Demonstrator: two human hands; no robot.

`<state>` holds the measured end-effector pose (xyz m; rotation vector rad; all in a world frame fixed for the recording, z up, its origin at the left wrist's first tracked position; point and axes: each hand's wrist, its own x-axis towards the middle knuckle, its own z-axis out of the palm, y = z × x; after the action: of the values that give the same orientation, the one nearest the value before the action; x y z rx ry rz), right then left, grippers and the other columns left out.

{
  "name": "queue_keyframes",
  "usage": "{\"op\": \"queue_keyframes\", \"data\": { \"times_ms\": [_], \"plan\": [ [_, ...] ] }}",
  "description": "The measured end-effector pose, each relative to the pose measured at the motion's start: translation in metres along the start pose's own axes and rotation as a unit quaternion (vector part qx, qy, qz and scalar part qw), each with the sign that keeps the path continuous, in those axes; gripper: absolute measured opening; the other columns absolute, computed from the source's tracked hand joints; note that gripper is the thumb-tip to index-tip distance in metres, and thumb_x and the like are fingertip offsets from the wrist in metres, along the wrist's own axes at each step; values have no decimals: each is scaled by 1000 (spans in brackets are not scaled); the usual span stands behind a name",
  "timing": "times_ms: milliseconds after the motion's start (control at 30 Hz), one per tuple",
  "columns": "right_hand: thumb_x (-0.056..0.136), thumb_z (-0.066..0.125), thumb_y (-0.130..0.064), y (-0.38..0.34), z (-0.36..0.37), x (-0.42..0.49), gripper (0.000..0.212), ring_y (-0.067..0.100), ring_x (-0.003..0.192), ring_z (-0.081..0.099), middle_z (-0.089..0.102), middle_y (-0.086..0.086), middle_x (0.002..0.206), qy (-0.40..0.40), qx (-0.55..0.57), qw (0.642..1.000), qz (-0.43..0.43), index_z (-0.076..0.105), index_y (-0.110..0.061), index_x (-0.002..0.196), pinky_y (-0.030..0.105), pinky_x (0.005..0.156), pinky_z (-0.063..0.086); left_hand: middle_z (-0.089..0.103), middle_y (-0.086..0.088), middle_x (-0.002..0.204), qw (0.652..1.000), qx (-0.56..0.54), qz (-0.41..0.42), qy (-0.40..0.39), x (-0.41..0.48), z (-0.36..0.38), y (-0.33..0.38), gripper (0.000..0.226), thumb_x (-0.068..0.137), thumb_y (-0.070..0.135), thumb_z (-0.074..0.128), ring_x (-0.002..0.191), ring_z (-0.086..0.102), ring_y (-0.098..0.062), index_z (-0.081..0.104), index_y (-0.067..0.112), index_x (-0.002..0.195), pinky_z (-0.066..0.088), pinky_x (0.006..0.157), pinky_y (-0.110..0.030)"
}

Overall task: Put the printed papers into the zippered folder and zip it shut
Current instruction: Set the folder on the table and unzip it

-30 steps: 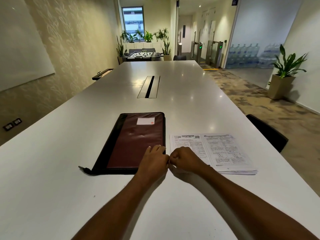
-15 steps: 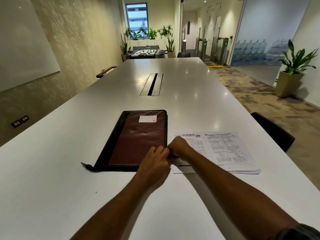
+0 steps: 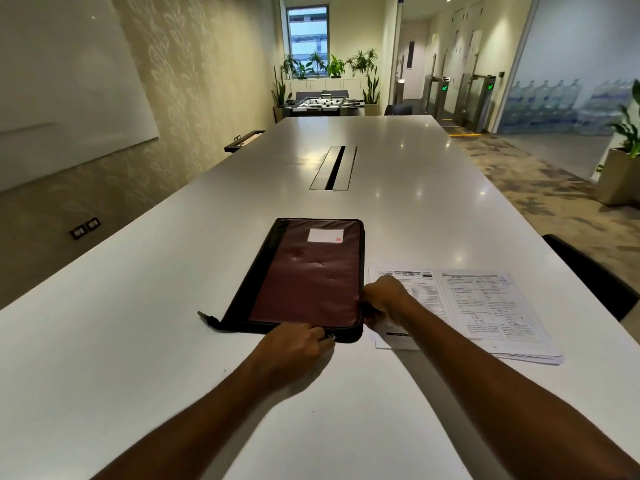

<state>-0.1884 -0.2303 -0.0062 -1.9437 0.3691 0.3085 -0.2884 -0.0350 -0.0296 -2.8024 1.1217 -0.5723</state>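
A maroon zippered folder (image 3: pixel 308 275) with black edging and a small white label lies flat and closed on the white table (image 3: pixel 138 341). A stack of printed papers (image 3: pixel 485 306) lies just to its right. My left hand (image 3: pixel 294 348) pinches the metal zipper pull (image 3: pixel 331 337) on the folder's near edge, close to its near right corner. My right hand (image 3: pixel 381 299) grips the folder's right edge near that corner, resting partly over the papers' left margin.
A cable hatch (image 3: pixel 334 168) is set into the table's middle. A dark chair back (image 3: pixel 588 275) stands at the table's right edge. A potted plant (image 3: pixel 623 161) is on the floor at the right, a whiteboard on the left wall.
Both hands moved from the folder's near right corner: the left slid along the near edge onto the zipper pull, the right went up onto the folder's right edge. The camera moved closer.
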Motion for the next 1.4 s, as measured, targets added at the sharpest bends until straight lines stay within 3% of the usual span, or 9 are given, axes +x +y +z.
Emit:
{"op": "queue_keyframes", "data": {
  "times_ms": [133,233,333,467,633,833,1067,1267,1400],
  "plan": [
    [69,75,-15,6,3,1,23,34,77,72,71,18,81,18,-40,999,-29,63,1,82,45,70,62,56,5,75,977,-108,-182,-4,-3,12,18,25,81,36,51,70,55,-16,50,18,65,31,53,-26],
    [71,79,-23,4,7,-3,27,21,70,63,62,7,75,44,-104,992,-52,54,-11,72,26,49,44,52,6,63,911,-213,-352,12,5,19,28,34,81,41,62,63,50,-11,47,19,60,32,56,-27],
    [71,80,-25,4,10,-3,34,13,59,53,54,2,67,60,-118,990,-54,48,-15,65,24,44,34,56,9,64,867,-235,-437,54,8,23,35,24,84,31,62,61,50,-8,50,21,65,35,53,-23],
    [71,82,-24,6,10,1,33,21,67,58,59,7,71,59,-126,989,-48,51,-12,67,26,49,38,53,10,64,853,-213,-473,62,13,21,42,21,85,19,49,58,46,-8,49,24,66,20,45,-15],
    [72,81,-21,9,10,7,28,28,76,63,65,14,81,56,-128,989,-42,56,-8,69,29,59,44,57,9,68,842,-206,-496,57,6,18,34,20,86,19,46,60,48,-7,52,23,66,23,45,-14],
    [73,79,-13,8,10,13,21,37,84,71,71,24,87,44,-87,995,-36,63,0,76,49,80,58,52,6,66,826,-185,-526,82,-11,17,15,22,85,15,52,58,46,-7,48,19,64,20,45,-11],
    [74,77,-6,7,8,14,16,33,62,65,66,23,69,22,-66,998,-10,64,4,74,57,73,59,63,-4,68,779,-145,-602,97,-42,10,-30,16,83,15,52,62,61,-23,58,14,68,42,52,-27],
    [77,76,-1,5,8,11,17,23,35,57,58,15,48,21,-63,998,0,61,5,69,32,43,53,65,-6,67,763,-125,-625,110,-65,9,-55,20,86,16,51,62,63,-26,61,11,70,48,52,-29],
    [77,77,-2,6,8,13,17,29,50,62,64,21,59,22,-70,997,-4,64,9,76,46,59,58,63,-4,64,747,-127,-645,100,-81,7,-72,19,83,15,51,61,63,-27,57,12,65,52,54,-31]
  ]
}}
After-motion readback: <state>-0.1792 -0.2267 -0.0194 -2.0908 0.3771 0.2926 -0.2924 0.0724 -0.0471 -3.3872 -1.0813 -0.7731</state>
